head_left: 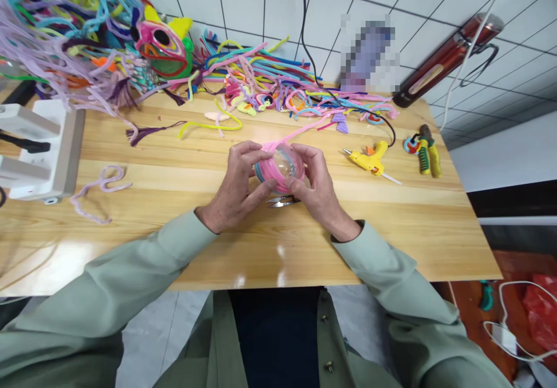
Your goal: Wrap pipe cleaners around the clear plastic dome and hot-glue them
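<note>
Pink-wrapped clear ball [285, 166] between both hands' fingers; left [246, 179], right grip [317, 184] closed around sides.

A dark red flask [441, 66] leans against the white tiled wall [243, 5] at the upper right, a thin white cord [470, 51] crossing it. Left of it, a pixelated patch [368, 57] hides an object. Yellow-and-green pliers [429, 151] lie at the right of the frame. A white power strip [46, 159] with plugs sits at the left edge; a red plastic bag [539, 312] is at the lower right.
</note>
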The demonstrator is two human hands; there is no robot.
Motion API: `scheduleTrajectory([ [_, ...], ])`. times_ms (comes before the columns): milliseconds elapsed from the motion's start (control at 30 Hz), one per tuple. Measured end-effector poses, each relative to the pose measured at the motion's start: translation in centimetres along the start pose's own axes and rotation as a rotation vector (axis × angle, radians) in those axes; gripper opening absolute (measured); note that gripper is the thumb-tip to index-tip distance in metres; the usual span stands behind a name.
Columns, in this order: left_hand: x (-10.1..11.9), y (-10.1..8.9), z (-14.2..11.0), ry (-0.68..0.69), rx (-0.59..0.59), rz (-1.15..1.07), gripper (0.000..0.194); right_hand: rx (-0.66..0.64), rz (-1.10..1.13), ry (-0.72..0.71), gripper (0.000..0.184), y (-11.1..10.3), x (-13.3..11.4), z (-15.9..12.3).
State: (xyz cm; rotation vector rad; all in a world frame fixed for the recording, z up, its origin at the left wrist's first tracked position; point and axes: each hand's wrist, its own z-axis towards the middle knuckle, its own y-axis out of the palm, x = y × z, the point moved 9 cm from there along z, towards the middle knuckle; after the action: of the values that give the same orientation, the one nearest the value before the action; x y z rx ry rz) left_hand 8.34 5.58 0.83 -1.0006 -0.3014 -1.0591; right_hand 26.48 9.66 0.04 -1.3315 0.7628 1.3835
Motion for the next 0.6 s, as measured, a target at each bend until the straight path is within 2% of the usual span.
scheduleTrajectory([
  [167,-0.07,0.32,-0.24,-0.054,0.011,-0.038,0.051,0.004,0.031,-0.001,0.084,0.36,-0.50,-0.30],
  [433,0.03,0.47,-0.36,-0.063,-0.001,-0.084,0.049,0.024,-0.038,-0.009,0.082,0.49,-0.56,-0.49],
  [600,-0.29,0.75,-0.57,-0.078,-0.014,-0.190,0.041,0.007,-0.044,-0.054,0.084,0.51,-0.45,-0.49],
])
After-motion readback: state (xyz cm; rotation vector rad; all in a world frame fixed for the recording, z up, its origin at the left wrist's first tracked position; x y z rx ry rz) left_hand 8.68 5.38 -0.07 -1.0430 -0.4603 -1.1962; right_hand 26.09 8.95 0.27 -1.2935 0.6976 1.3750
